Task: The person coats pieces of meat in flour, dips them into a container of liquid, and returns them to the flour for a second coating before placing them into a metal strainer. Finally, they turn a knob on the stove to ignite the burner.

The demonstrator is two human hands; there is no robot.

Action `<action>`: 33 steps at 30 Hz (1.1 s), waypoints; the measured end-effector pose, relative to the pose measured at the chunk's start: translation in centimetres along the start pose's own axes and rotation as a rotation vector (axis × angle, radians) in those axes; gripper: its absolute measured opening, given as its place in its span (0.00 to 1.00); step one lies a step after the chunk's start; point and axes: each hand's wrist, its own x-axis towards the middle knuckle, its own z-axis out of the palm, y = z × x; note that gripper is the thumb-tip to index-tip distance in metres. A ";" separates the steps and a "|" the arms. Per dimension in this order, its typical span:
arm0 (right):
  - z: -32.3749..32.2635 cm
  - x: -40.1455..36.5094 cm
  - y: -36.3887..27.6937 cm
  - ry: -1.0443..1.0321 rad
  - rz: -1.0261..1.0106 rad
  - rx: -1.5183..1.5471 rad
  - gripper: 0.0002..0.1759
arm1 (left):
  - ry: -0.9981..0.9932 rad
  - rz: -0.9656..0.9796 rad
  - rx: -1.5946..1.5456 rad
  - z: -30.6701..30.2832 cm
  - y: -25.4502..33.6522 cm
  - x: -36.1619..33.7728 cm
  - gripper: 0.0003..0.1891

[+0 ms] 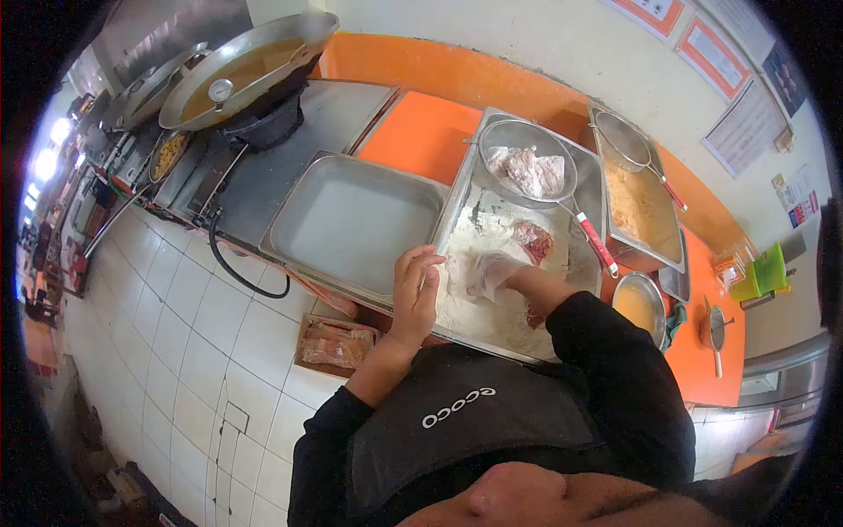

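Note:
A steel tray of white flour (461, 299) lies in front of me. My right hand (492, 274), in a clear plastic glove dusted with flour, is down in it. Its fingers are hidden by glove and flour, so any grip cannot be made out. Just beyond it lies a red piece of meat (534, 239), partly floured; another red bit shows under my wrist. My bare left hand (414, 294) is at the tray's left rim, fingers loosely bent and holding nothing visible. A wire strainer (569, 189) with flour-coated meat pieces (529, 171) sits over the tray's far end.
A shallow steel pan (351, 224) stands left of the flour. Farther left is a large wok of oil (250, 75) with a dial thermometer. On the right are a tray of tan crumbs (634, 206), a second strainer (622, 140) and a bowl of yellowish liquid (636, 306).

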 end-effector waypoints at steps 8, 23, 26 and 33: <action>1.2 1.7 4.2 -0.272 -0.341 -0.111 0.31 | 0.012 -0.019 -0.026 0.0 -0.2 -0.2 0.15; 1.0 2.3 5.9 0.169 0.232 -0.276 0.31 | -0.003 -0.031 0.011 -0.2 0.3 -0.3 0.15; 0.2 1.3 4.3 0.137 0.239 -0.213 0.31 | -0.012 0.000 0.015 -0.3 0.4 -0.1 0.15; 0.6 1.1 0.9 0.125 0.239 -0.268 0.17 | -0.078 -0.078 -0.011 -0.4 0.8 -0.1 0.15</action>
